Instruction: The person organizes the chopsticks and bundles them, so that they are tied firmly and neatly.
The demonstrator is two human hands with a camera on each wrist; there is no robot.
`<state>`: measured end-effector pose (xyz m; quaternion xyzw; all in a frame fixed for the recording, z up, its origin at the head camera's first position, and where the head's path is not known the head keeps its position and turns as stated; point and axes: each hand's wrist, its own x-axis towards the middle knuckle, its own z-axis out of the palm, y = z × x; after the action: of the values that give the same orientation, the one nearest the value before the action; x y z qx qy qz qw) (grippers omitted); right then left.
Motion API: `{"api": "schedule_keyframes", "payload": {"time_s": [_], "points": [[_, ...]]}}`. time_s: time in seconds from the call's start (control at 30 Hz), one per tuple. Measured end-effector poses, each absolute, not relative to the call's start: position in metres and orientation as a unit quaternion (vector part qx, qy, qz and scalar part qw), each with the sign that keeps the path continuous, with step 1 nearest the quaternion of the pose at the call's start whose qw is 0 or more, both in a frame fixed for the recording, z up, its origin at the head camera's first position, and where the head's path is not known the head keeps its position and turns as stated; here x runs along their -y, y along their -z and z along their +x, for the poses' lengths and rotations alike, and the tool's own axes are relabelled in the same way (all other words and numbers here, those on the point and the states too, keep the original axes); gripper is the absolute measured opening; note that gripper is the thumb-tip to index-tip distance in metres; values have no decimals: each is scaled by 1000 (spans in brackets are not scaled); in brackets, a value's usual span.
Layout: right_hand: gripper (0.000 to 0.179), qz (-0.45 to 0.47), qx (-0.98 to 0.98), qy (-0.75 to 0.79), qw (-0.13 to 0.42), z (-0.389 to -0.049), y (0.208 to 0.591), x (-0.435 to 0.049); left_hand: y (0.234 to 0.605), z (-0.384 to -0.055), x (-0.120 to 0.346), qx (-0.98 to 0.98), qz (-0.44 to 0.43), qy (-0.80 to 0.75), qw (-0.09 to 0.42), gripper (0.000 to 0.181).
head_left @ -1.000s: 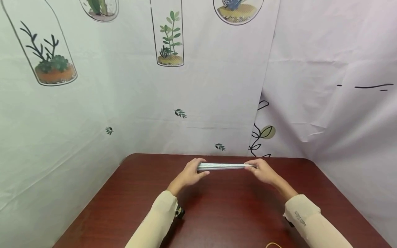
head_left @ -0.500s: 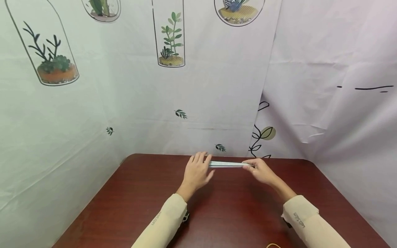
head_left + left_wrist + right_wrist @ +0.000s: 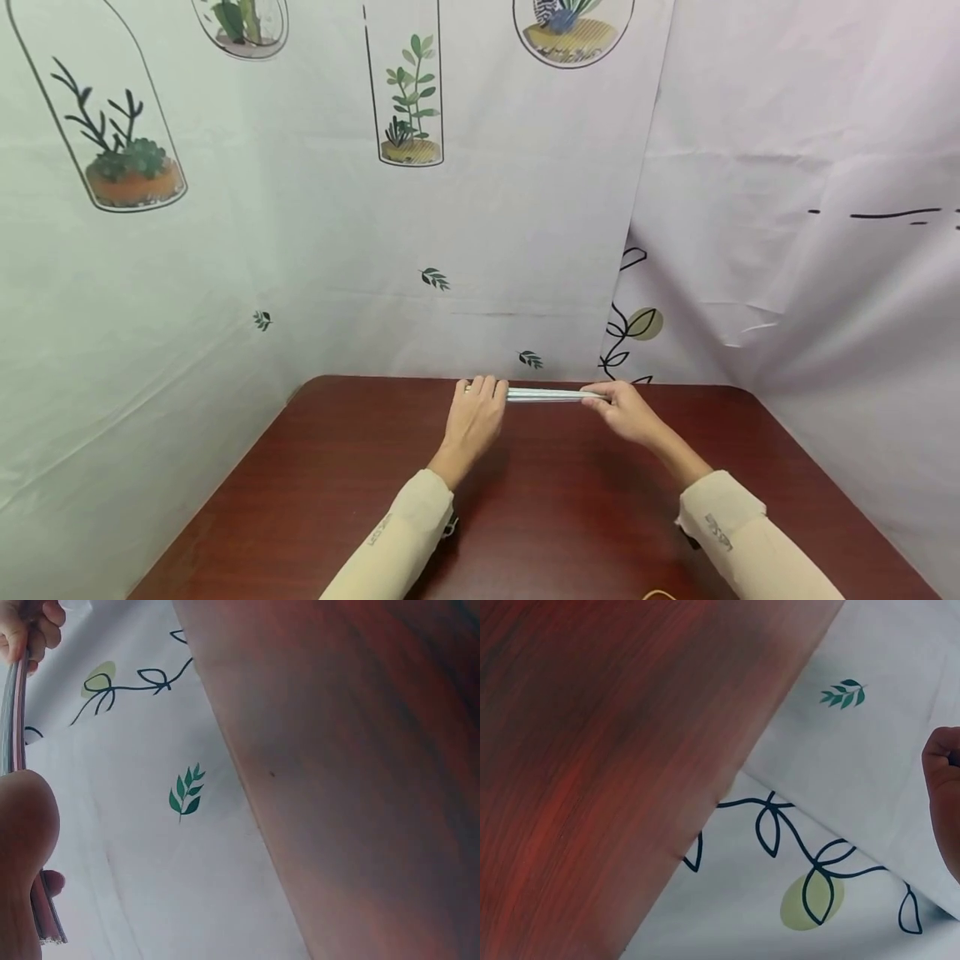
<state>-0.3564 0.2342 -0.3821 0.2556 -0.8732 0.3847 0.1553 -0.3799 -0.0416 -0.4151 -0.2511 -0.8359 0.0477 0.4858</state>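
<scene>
A long, thin, pleated bundle [image 3: 543, 395] of pale blue and white layers stretches level between both hands above the far part of the table. Its left end lies under my left hand [image 3: 475, 421], whose fingers curl over it; the thumb is hidden in the head view. My right hand [image 3: 624, 412] pinches the narrower right end between thumb and fingers. In the left wrist view the bundle [image 3: 16, 705] shows grey and pinkish edges, and its rough-looking tip pokes out past the hand. Only part of my right hand [image 3: 946, 787] appears in the right wrist view, at the right border.
A dark red wooden table [image 3: 555, 500] with rounded far corners lies under the hands. White printed cloth [image 3: 517, 233] hangs behind it and along both sides. A yellow loop [image 3: 660, 594] shows at the bottom edge.
My left hand has slid right along the bundle, turned palm down and closed its fingers over it. Less of the bundle shows between the hands. The right hand stays nearly in place.
</scene>
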Motion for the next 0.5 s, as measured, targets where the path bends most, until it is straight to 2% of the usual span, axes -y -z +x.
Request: {"api": "schedule_keyframes", "payload": {"time_s": [0.07,0.23,0.5], "points": [[21,257,872,-386,155,-356,380,-234,413,-380,41,835,-245,-46,490,29],[22,263,868,-392,154,-356,376,-233,411,-381,42,817,-236,-60,522,53],[21,273,865,-396,144,-354,372,-236,404,-378,41,791,-233,-67,562,62]]}}
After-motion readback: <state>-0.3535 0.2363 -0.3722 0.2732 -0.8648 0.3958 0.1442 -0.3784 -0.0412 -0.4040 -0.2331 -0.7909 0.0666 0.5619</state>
